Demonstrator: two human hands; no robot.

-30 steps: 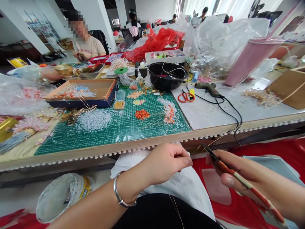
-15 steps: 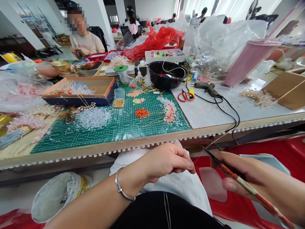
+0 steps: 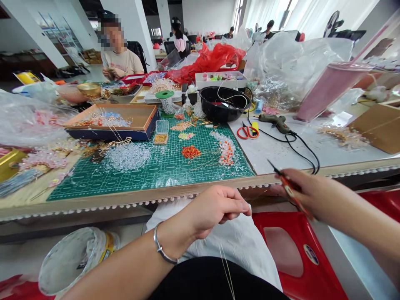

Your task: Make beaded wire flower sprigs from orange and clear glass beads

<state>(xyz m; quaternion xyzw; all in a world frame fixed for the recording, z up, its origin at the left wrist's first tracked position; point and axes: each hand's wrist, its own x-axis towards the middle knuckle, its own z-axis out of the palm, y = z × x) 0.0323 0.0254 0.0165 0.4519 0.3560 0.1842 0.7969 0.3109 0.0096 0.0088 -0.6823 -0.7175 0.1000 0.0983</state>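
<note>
My left hand (image 3: 217, 208) hovers over my lap below the table edge, fingers pinched together on thin gold wire (image 3: 226, 271) that trails down across my lap. My right hand (image 3: 304, 189) is raised to the table's front edge and grips red-handled pliers (image 3: 289, 189), their dark tips pointing up and left. On the green cutting mat (image 3: 156, 166) lie heaps of clear beads (image 3: 126, 156), orange beads (image 3: 190, 152) and pink-white beads (image 3: 225, 148).
A brown tray (image 3: 137, 116), a black bowl (image 3: 223, 102), red scissors (image 3: 246, 131) and a glue gun (image 3: 276, 121) with its cord sit on the table. A person sits across at the far left. A red stool (image 3: 290, 250) stands at my right, a bucket (image 3: 75, 260) below left.
My right hand has lifted with the pliers from beside my lap up to the table edge. My left hand stayed pinched over my lap.
</note>
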